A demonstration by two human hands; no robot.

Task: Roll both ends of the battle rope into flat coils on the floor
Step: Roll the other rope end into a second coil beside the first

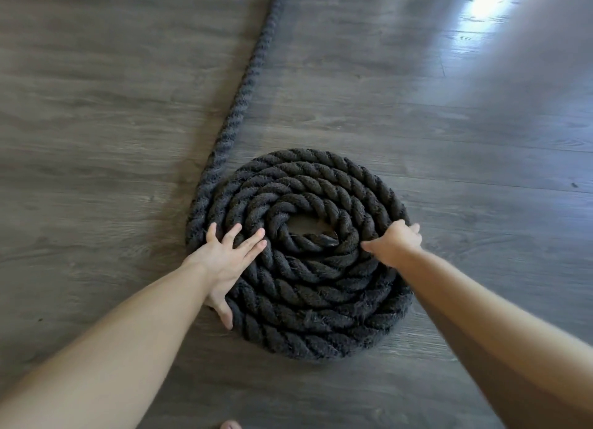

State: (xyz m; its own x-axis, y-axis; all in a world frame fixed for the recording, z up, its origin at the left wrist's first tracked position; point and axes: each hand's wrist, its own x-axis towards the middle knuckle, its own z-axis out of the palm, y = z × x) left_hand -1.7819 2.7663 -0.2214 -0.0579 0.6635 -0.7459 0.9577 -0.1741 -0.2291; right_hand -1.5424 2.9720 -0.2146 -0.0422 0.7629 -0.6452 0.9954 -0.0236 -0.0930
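With the left hand [224,261] splayed flat and the right hand [396,244] curled on the coil [301,255] at frame centre, uneven turning could loosen its outer wraps.

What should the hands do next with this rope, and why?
Probably turn the coil again to wind in more: the loose rope runs off its left edge up the floor, and the left hand and right hand already press on it.

Your battle rope [308,287] is thick twisted fibre, matt black and rough, with fuzzy stray hairs along the strands (most visible on the coil's near edge). The floor [449,139] beneath is grey wood-grain plank, smooth with a soft sheen.
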